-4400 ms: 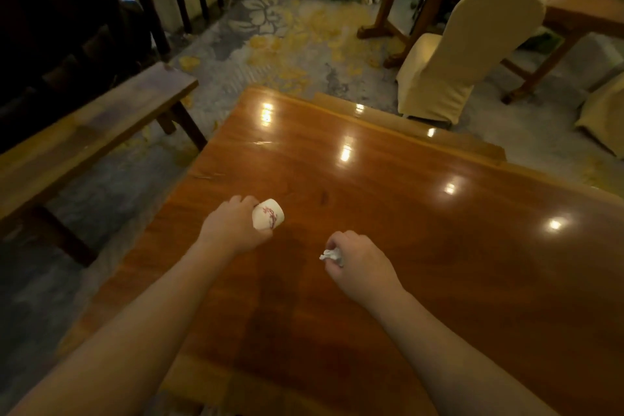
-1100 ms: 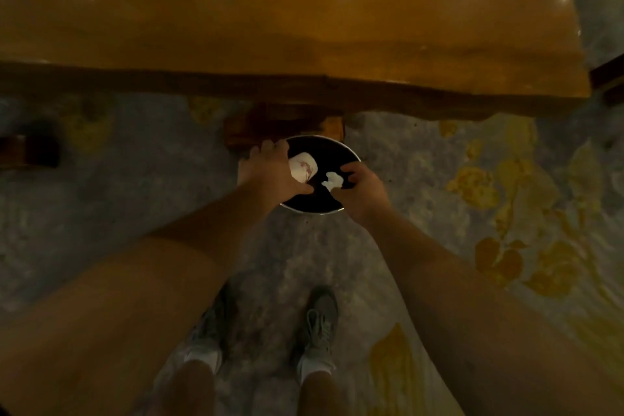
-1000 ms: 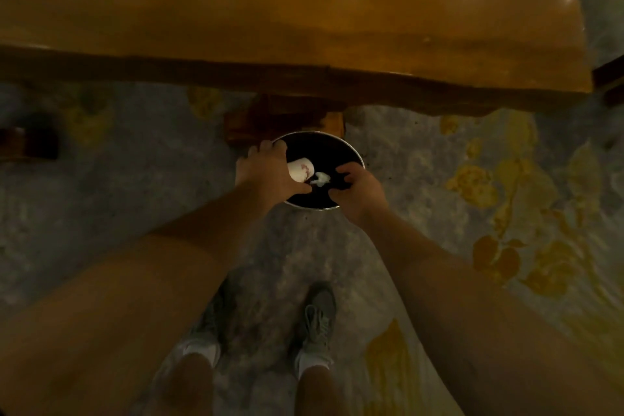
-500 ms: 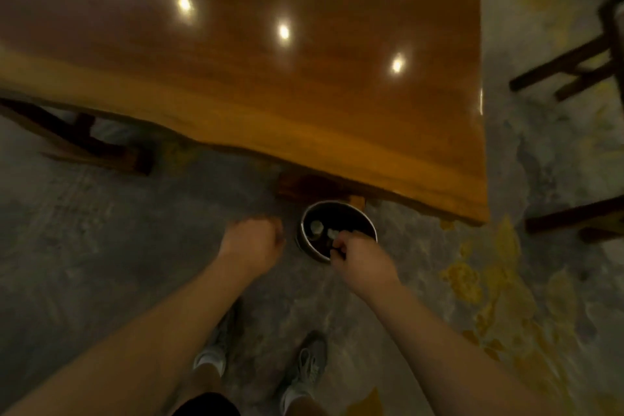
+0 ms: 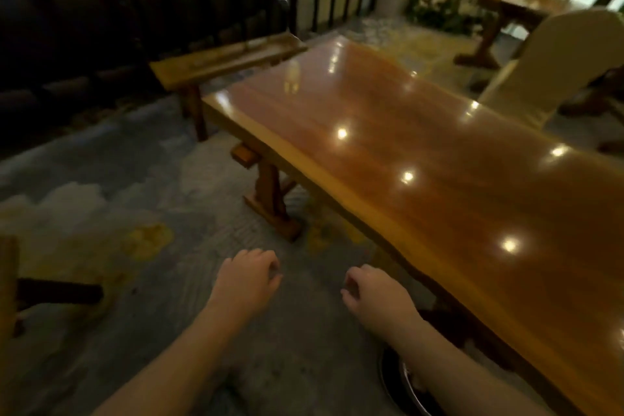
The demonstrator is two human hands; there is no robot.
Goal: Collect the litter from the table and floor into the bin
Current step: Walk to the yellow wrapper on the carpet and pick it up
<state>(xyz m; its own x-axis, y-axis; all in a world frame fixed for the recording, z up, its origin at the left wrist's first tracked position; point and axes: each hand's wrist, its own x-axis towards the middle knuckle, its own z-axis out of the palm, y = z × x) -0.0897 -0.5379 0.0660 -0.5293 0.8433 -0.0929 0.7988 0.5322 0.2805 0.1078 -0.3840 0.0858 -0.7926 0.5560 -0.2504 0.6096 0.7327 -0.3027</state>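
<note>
Both hands hang over the carpet beside the long wooden table, empty, fingers loosely curled, nothing gripped. Left hand (image 5: 248, 275) sits a bit further from the table; right hand (image 5: 373, 290) is nearer its edge, the two apart with a gap of carpet between them. The bin (image 5: 400, 383), a round dark container with a shiny metal rim, stands on the floor at the bottom of the view, just beside the table's near edge and partly hidden under the right forearm; contents too dark and covered to make out. The tabletop (image 5: 422, 159) is glossy reddish wood with ceiling-light reflections, no litter visible on it. Carpet (image 5: 141, 199) is grey with yellow patches, no litter seen on the visible part. A table leg (image 5: 270, 196) with a foot bar stands ahead of the hands. Further back a low wooden bench (image 5: 226, 59), a dark sofa (image 5: 101, 10) behind it, and a cream-covered chair (image 5: 553, 57) on the table's far side. Whole view is motion-blurred.
</note>
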